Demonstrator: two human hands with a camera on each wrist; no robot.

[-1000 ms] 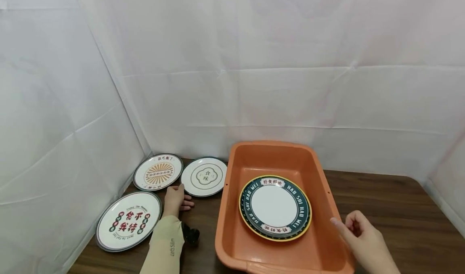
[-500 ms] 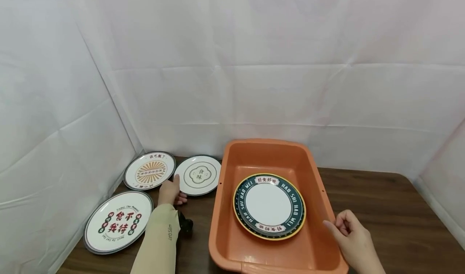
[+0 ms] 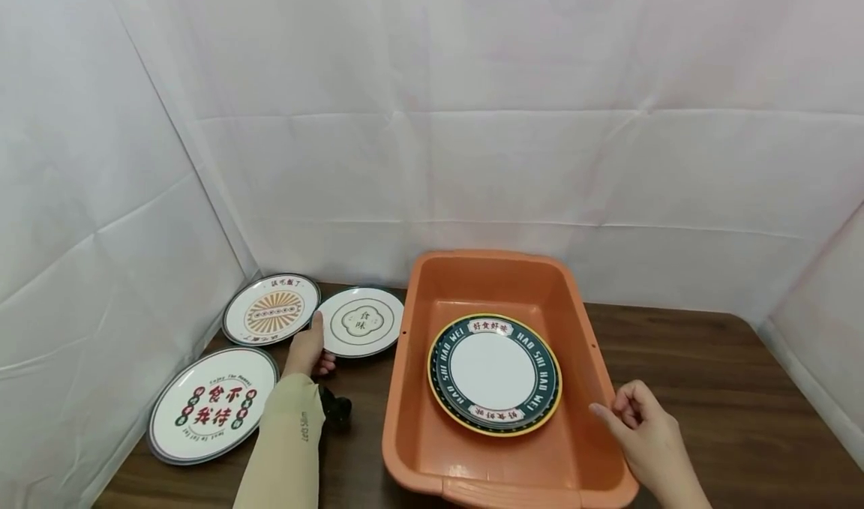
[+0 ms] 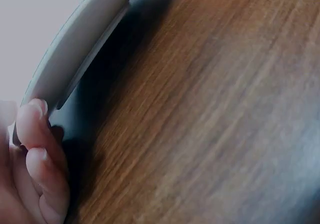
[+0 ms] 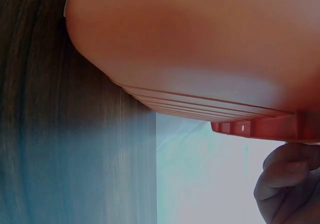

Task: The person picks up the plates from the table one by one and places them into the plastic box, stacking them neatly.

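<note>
My left hand (image 3: 307, 345) pinches the near-left edge of a white plate with a quatrefoil emblem (image 3: 362, 321). Its thumb lies on top, and in the left wrist view the curled fingers (image 4: 42, 134) are under the rim of the plate (image 4: 75, 48), which is lifted slightly off the table there. On the right, my right hand (image 3: 651, 434) holds the right rim of an orange plastic basin (image 3: 496, 464), thumb over the inner side. The right wrist view shows curled fingers (image 5: 287, 179) against the rim's underside. Inside the basin lie stacked plates, a green-bordered one (image 3: 494, 370) on top.
A sunburst-patterned plate (image 3: 273, 310) lies at the back left, close beside the held plate. Nearer, a plate with red characters (image 3: 214, 408) rests by the left curtain (image 3: 101, 284). White curtains enclose the wooden table (image 3: 695, 374) at back and sides.
The near-left edge of the emblem plate has risen a little in my left hand. The view has shifted, so everything sits slightly further left. My right hand stays at the basin's rim.
</note>
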